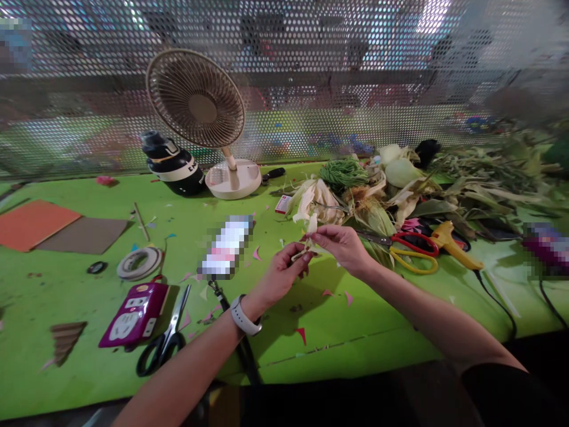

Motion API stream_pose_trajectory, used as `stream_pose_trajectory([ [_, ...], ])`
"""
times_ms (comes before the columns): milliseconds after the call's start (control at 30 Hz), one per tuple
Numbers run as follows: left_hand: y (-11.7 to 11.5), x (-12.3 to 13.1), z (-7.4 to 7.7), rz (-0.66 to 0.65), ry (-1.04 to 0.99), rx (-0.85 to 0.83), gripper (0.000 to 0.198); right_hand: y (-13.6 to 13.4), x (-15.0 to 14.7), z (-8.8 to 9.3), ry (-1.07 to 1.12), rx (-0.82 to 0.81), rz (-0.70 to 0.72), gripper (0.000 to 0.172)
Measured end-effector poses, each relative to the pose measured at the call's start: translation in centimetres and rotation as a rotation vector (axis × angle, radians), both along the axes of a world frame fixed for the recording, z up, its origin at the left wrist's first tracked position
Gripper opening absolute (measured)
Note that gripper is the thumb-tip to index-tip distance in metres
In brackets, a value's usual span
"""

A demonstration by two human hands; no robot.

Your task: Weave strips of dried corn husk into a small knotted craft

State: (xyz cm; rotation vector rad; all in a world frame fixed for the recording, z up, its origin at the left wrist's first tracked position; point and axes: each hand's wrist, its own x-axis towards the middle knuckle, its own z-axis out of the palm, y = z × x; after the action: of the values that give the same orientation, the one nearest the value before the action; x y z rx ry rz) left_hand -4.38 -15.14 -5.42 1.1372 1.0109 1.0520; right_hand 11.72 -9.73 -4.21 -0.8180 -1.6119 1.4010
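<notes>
Both my hands meet over the middle of the green table. Between them is a small pale piece of corn husk (312, 224), its tip standing up above the fingers. My left hand (287, 267), with a white watch band at the wrist, pinches the lower end of the piece. My right hand (340, 246) pinches it higher up between thumb and finger. Just behind the hands lies a heap of dried corn husks (322, 198), with a bundle of green string-like strands (344, 172) on top. Red-and-yellow-handled scissors (415, 252) rest right of my right hand.
A yellow glue gun (456, 246) with a cord lies at right. On the left are a fan (233, 178), a black bottle (178, 172), a phone (227, 246), a tape roll (140, 263), a purple power strip (133, 314) and black scissors (166, 341). A perforated metal screen (284, 89) stands behind.
</notes>
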Motion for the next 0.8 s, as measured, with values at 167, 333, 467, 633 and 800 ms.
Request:
stream_pose_trajectory([
  [167,-0.2,0.1,0.2,-0.018,-0.098,-0.074,0.032,0.0,-0.2,0.0,0.001,0.025,-0.016,0.021],
  [333,-0.1,0.0,0.0,0.031,-0.109,-0.08,0.031,0.2,0.3,0.4,-0.022,0.054,-0.056,0.031],
  [467,0.4,-0.2,-0.1,0.09,-0.071,-0.061,0.031,0.0,1.0,1.4,-0.208,0.143,-0.157,0.044],
  [633,0.3,-0.2,0.3,0.006,0.024,-0.074,0.036,-0.3,1.0,2.1,-0.264,0.398,-0.169,0.029],
  [800,-0.4,0.0,0.9,-0.134,0.018,-0.119,0.036,0.3,0.8,1.3,-0.326,0.542,-0.222,0.025],
])
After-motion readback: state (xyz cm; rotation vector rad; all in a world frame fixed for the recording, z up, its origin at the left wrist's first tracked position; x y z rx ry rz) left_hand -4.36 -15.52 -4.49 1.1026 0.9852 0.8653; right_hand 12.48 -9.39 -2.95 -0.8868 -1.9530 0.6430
